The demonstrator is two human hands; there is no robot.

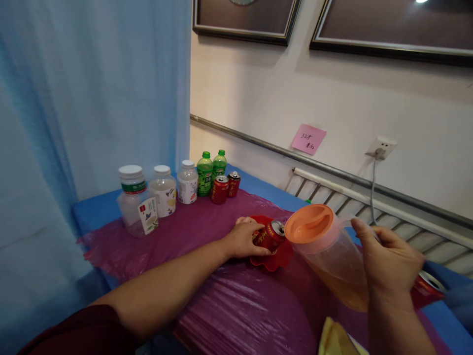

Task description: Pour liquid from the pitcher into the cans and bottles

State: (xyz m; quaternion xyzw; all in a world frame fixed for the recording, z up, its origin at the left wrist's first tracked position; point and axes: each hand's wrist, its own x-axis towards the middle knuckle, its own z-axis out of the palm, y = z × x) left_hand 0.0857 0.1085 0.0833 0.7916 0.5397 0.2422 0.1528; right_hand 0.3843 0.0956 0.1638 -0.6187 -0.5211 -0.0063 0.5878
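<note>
The left hand (244,239) reaches out over the purple plastic sheet (229,301) covering the counter, its grip wrapped around a red can (269,235) that stands tilted on a small red dish (275,256) near the middle of the scene. The right hand (388,264) holds a clear pitcher (332,251) with an orange lid (309,223) by its handle, fingers curled shut on it; the pitcher leans left, its lid just beside the can's top, with amber liquid in its lower part. At the far left stand three clear white-capped jars (162,190), two green bottles (210,172) and two more red cans (224,187). Another red can (428,288) shows behind the right wrist. A pink note (308,139) hangs on the far wall.
</note>
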